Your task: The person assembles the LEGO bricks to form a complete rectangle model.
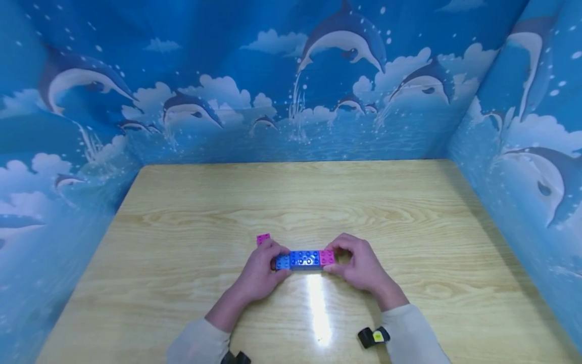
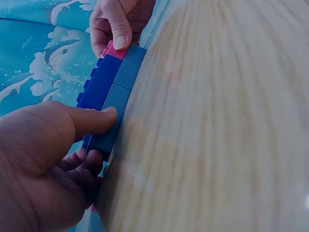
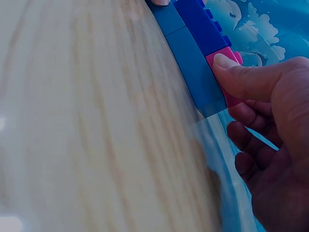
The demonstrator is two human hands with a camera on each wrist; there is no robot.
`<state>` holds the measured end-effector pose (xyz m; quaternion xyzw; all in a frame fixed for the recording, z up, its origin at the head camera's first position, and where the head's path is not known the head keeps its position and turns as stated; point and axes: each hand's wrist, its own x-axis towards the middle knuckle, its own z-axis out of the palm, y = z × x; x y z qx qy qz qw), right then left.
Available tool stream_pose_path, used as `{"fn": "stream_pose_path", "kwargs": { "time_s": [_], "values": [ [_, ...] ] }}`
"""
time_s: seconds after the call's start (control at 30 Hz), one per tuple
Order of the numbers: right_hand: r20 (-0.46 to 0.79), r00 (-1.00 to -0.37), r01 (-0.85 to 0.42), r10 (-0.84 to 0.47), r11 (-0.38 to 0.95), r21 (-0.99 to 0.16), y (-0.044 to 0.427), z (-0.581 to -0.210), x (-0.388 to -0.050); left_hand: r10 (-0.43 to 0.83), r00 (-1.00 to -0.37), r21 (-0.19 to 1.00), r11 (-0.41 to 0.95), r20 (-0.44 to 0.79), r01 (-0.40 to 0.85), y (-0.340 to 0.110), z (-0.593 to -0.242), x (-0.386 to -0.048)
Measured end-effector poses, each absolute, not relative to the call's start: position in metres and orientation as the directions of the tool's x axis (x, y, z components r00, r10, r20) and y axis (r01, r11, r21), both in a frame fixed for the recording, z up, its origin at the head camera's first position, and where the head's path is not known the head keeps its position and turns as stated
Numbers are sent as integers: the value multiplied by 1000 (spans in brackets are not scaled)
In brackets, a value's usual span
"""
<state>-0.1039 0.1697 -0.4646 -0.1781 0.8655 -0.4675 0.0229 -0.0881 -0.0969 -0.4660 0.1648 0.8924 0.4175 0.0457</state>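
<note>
A row of toy building bricks lies on the table between both hands. Its lower layer is two light blue bricks set end to end. A dark blue brick sits on top across their seam, and a pink brick is on top at the right end. My left hand pinches the left light blue brick between thumb and fingers. My right hand holds the pink brick, thumb on its near side; the fingers behind are partly hidden.
Just beyond my left hand lies another pink brick, partly covered by the fingers. The wooden table has a light reflection in front of the bricks. Dolphin-print cloth walls the back and sides. Black straps are at the wrists.
</note>
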Motion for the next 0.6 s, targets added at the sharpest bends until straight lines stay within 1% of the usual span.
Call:
{"fn": "stream_pose_path", "kwargs": {
  "time_s": [0.33, 0.6],
  "values": [
    [140, -939, -284, -315, 474, -834, 169, -468, -102, 325, -944, 750, 611, 53, 252, -96, -464, -88],
    [126, -959, -229, -255, 433, -872, 170, -478, -100, 321, -947, 752, 618, 24, 229, -96, -463, -88]
  ]
}}
